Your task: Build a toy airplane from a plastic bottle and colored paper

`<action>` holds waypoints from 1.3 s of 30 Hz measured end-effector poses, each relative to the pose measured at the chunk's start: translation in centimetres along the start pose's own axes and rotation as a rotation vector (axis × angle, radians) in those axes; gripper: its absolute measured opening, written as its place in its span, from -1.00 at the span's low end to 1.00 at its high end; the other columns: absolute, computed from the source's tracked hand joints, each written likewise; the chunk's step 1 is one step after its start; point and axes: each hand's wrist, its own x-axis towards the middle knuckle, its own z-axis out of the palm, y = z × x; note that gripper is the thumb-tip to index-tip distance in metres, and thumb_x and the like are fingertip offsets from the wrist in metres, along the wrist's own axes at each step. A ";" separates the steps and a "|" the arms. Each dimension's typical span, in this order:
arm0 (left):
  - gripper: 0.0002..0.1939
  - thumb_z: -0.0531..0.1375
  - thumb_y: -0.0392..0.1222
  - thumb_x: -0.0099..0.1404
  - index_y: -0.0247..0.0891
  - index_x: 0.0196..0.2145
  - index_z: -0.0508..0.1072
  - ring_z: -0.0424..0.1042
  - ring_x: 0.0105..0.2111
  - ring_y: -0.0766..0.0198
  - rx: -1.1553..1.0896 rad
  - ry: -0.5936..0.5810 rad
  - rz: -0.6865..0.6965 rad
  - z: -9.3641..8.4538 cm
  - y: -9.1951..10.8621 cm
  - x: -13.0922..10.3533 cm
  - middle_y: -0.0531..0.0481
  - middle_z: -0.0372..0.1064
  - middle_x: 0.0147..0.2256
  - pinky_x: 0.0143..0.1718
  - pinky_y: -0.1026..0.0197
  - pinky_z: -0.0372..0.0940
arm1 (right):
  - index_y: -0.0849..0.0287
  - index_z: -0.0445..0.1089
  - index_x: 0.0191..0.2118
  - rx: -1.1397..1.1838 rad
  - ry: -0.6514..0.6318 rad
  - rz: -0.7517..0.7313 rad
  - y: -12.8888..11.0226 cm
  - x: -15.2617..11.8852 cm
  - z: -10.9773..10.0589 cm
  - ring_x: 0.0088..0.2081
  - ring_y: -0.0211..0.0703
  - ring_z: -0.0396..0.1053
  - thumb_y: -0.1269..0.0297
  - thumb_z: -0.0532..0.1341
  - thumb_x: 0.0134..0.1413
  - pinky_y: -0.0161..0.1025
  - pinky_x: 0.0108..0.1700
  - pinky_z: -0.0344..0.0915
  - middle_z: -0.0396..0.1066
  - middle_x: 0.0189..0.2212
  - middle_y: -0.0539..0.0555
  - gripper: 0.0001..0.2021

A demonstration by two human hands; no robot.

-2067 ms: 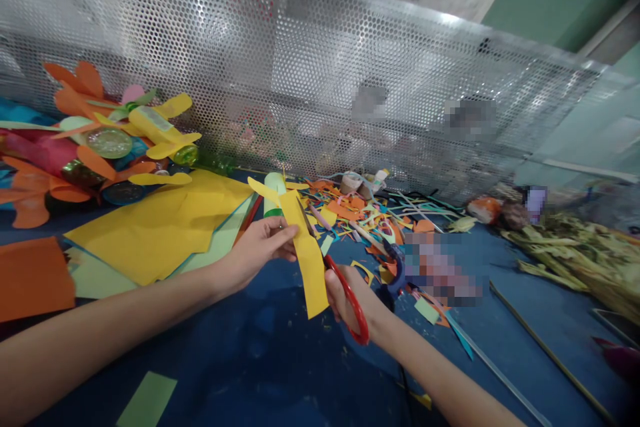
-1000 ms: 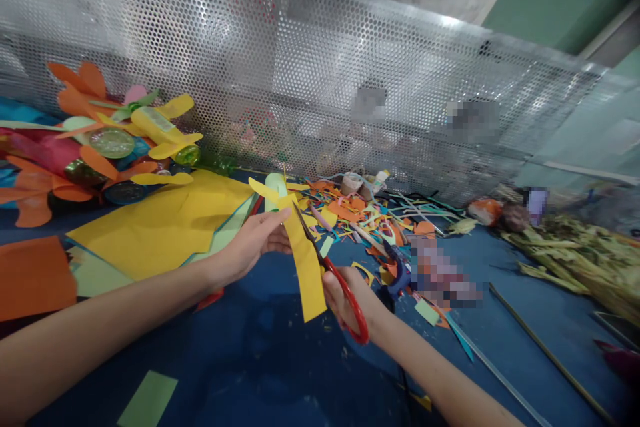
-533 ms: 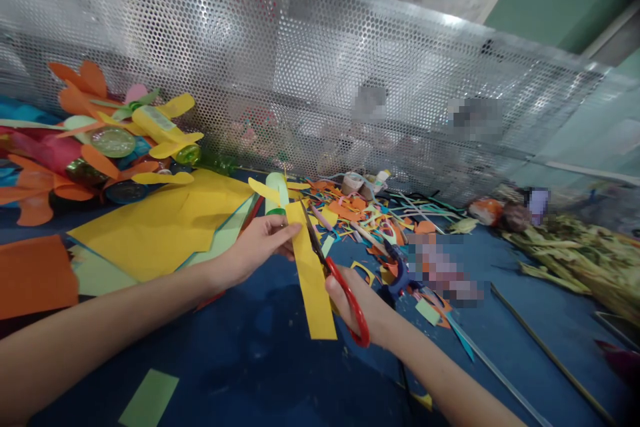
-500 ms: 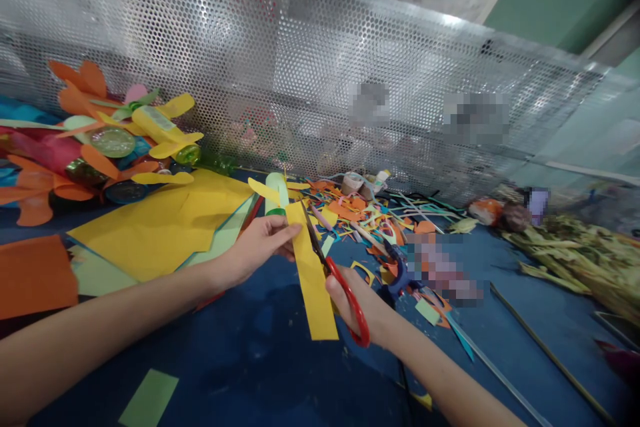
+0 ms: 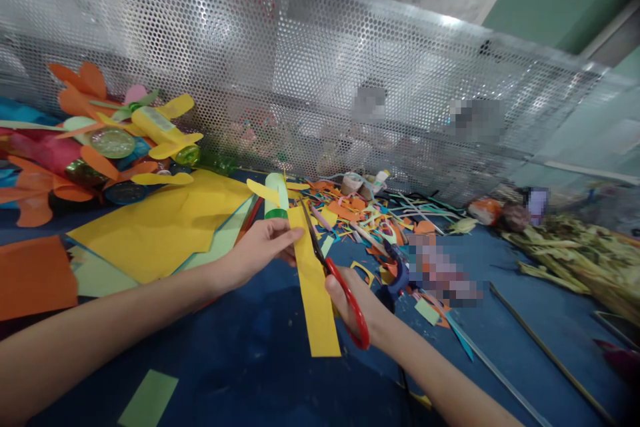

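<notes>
A long yellow paper strip [image 5: 318, 310] hangs at a slant over the blue table. Near its top edge my left hand [image 5: 267, 243] pinches it between thumb and fingers. My right hand [image 5: 357, 300] is closed round the red handles of the scissors [image 5: 361, 320], whose dark blades point up and away along the strip's right side. Just beyond my left hand stands a pale green roll [image 5: 277, 193] with yellow paper wings and a darker green band.
Yellow sheets [image 5: 165, 233] and an orange sheet [image 5: 35, 277] lie left, below a pile of paper-winged bottles [image 5: 105, 147]. Paper scraps [image 5: 350, 207] spread behind my right hand. Dry husks [image 5: 575, 253] lie right; a perforated metal screen [image 5: 225, 67] stands behind.
The yellow strip has shifted slightly down toward me, its lower end now nearer the front. My hands and the scissors have barely moved.
</notes>
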 end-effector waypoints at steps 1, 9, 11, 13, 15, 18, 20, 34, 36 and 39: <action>-0.79 0.20 -0.09 0.16 -0.32 -0.41 0.44 0.36 -0.51 0.36 -0.003 -0.003 -0.003 0.0 0.0 0.0 0.05 0.40 -0.49 -0.46 0.31 0.26 | 0.15 -0.01 -0.56 0.015 -0.002 0.007 0.2 0.0 0.1 -0.60 -0.35 -0.09 -0.23 -0.27 0.10 -0.36 -0.60 -0.09 -0.01 -0.64 -0.08 -0.46; -0.79 0.20 -0.09 0.17 -0.31 -0.38 0.46 0.37 -0.48 0.34 -0.037 -0.018 0.009 -0.3 -0.4 0.1 0.01 0.42 -0.44 -0.43 0.30 0.26 | 0.15 0.04 -0.62 0.048 -0.026 0.060 0.6 0.0 0.2 -0.63 -0.32 0.01 -0.24 -0.26 0.08 -0.35 -0.61 -0.04 0.07 -0.71 -0.03 -0.42; -0.79 0.19 -0.09 0.18 -0.31 -0.37 0.47 0.38 -0.46 0.33 -0.045 -0.026 0.018 -0.4 -0.5 0.1 0.00 0.43 -0.43 -0.42 0.29 0.26 | 0.15 0.04 -0.63 0.047 -0.018 0.082 0.5 -0.1 0.1 -0.64 -0.32 0.01 -0.25 -0.25 0.08 -0.35 -0.63 -0.06 0.07 -0.73 -0.03 -0.42; -0.79 0.19 -0.10 0.18 -0.31 -0.35 0.47 0.38 -0.44 0.33 -0.052 -0.025 0.023 -0.5 -0.5 0.2 -0.02 0.44 -0.41 -0.39 0.29 0.27 | 0.14 0.03 -0.65 0.039 -0.012 0.101 0.6 -0.2 0.0 -0.65 -0.33 -0.01 -0.24 -0.24 0.08 -0.35 -0.64 -0.08 0.06 -0.74 -0.04 -0.43; -0.80 0.19 -0.11 0.19 -0.31 -0.34 0.47 0.39 -0.42 0.33 -0.062 -0.024 0.022 -0.6 -0.6 0.2 -0.02 0.44 -0.39 -0.37 0.29 0.28 | 0.14 0.01 -0.66 0.024 -0.022 0.118 0.7 -0.2 -0.1 -0.67 -0.35 -0.03 -0.22 -0.22 0.09 -0.35 -0.64 -0.10 0.03 -0.75 -0.05 -0.44; -0.81 0.19 -0.11 0.19 -0.32 -0.34 0.46 0.39 -0.40 0.33 -0.078 -0.028 0.019 -0.7 -0.7 0.3 -0.02 0.44 -0.38 -0.34 0.29 0.29 | 0.13 -0.01 -0.68 -0.001 -0.036 0.128 0.9 -0.1 -0.5 -0.68 -0.36 -0.07 -0.21 -0.19 0.09 -0.35 -0.65 -0.13 -0.02 -0.76 -0.07 -0.44; -0.81 0.19 -0.12 0.19 -0.31 -0.34 0.47 0.40 -0.38 0.32 -0.083 -0.022 0.012 -0.7 -0.7 0.4 -0.02 0.45 -0.37 -0.31 0.28 0.30 | 0.13 -0.02 -0.68 -0.008 -0.039 0.117 0.9 0.0 -0.8 -0.68 -0.36 -0.07 -0.22 -0.18 0.09 -0.36 -0.65 -0.13 -0.04 -0.76 -0.07 -0.44; -0.81 0.19 -0.10 0.18 -0.29 -0.32 0.45 0.42 -0.42 0.30 -0.066 0.013 0.006 -1.1 -0.7 0.8 -0.02 0.46 -0.40 -0.25 0.20 0.30 | 0.13 -0.02 -0.64 0.078 -0.059 0.157 2.0 -0.1 -1.0 -0.70 -0.40 -0.07 -0.22 -0.19 0.10 -0.39 -0.68 -0.10 -0.03 -0.73 -0.09 -0.46; -0.80 0.18 -0.08 0.19 -0.29 -0.37 0.43 0.40 -0.48 0.31 -0.031 0.021 0.007 -1.3 -0.7 0.8 -0.01 0.44 -0.48 -0.34 0.23 0.29 | 0.13 -0.03 -0.63 0.081 -0.053 0.165 2.0 -0.1 -1.1 -0.70 -0.40 -0.08 -0.21 -0.17 0.10 -0.39 -0.68 -0.10 -0.03 -0.73 -0.10 -0.47; -0.76 0.14 -0.04 0.21 -0.29 -0.44 0.42 0.38 -0.49 0.31 0.068 0.022 0.058 -1.6 -0.6 0.9 -0.02 0.43 -0.51 -0.40 0.28 0.25 | 0.14 -0.03 -0.63 0.054 -0.057 0.190 1.9 0.0 -1.2 -0.70 -0.41 -0.09 -0.19 -0.16 0.11 -0.39 -0.68 -0.11 -0.02 -0.73 -0.10 -0.48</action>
